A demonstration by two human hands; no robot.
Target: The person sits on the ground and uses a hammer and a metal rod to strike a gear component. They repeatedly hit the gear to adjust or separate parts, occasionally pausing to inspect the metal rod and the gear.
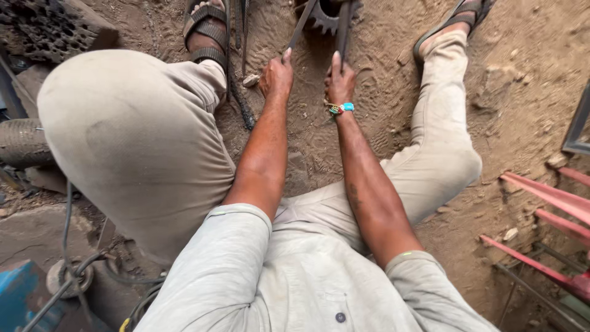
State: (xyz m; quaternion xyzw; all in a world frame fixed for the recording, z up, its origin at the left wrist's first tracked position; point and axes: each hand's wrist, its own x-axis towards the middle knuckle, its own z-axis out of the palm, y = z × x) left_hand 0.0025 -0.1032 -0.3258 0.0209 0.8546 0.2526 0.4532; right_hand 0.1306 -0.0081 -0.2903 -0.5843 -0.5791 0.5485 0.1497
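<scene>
two hands grip tool handles: left hand [276, 77] on one bar [301, 26], right hand [340, 83] on the other bar [343, 27]. both bars reach the gear [324, 19] at 12 o'clock on the dirt floor [381, 86]. judged mid-job: gear engaged, not yet lifted clear.

Both arms reach forward, left hand [276, 77] and right hand [340, 83] fisted.

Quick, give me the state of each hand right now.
Left hand: closed around a dark metal bar.
Right hand: closed around a second dark metal bar, beside a toothed gear.
</scene>
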